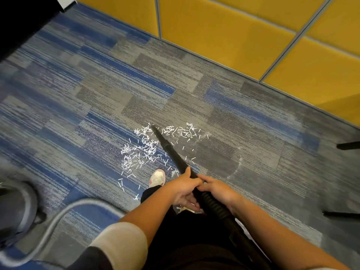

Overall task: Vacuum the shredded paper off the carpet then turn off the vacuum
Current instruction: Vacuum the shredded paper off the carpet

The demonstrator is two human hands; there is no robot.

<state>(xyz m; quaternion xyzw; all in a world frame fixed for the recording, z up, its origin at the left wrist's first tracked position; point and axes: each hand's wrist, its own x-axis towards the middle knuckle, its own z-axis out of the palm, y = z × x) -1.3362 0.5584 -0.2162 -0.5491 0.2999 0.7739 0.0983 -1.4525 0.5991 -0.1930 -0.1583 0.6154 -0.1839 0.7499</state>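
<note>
While the left hand (184, 189) and right hand (218, 190) both gripped the black vacuum tube (171, 151), its tip sat at the far side of the shredded paper (145, 151) strewn mid-carpet (78, 94), well short of the yellow wall. Vacuuming looked barely begun, with most scraps uncollected. The next move probably called for sweeping the tip back through the pile.

Yellow padded wall panels (224, 26) across top and right, split by thin grey divider strips (288, 43). Dark furniture (19, 22) fills top-left corner, blurred; white edge (66, 1) just beside it. Two black legs (348, 146) (341, 213) poke in from right edge, well apart, one above other. Pink-white sneaker (157, 178) near centre, toe pointing up-frame, black trouser leg (150, 191) behind it.
</note>
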